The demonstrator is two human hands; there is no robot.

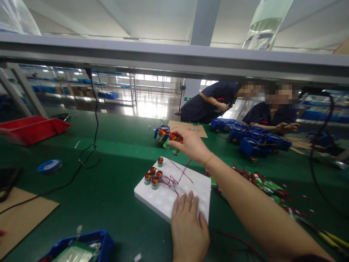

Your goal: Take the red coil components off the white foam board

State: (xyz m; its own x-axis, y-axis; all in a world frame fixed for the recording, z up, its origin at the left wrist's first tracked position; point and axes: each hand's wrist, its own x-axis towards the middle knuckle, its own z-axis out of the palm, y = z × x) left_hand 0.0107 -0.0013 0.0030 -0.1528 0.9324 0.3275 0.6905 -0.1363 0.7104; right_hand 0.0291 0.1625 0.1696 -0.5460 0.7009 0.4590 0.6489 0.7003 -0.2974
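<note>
Five small coils (pixel 153 175) already stand in the far-left corner of the white foam tray (pixel 191 189). My left hand (pixel 188 225) lies flat and unclenched on the tray's near edge. My right hand (pixel 191 145), just beyond the tray's far edge, grips more coils (pixel 173 137). Their red leads (pixel 177 176) trail across the tray and could, I judge, snag and topple the seated ones.

Desk (pixel 114 182): matt green mat, smooth. White tray (pixel 191 185) at centre: matt foam, dimpled. Coils (pixel 153 175) on it: glossy copper-red winding, thin red wire leads. At 9 o'clock, glossy blue tape roll (pixel 49 166); red bin (pixel 29 128), smooth plastic. At 7 o'clock, cardboard sheet (pixel 21 218), matt brown.
</note>
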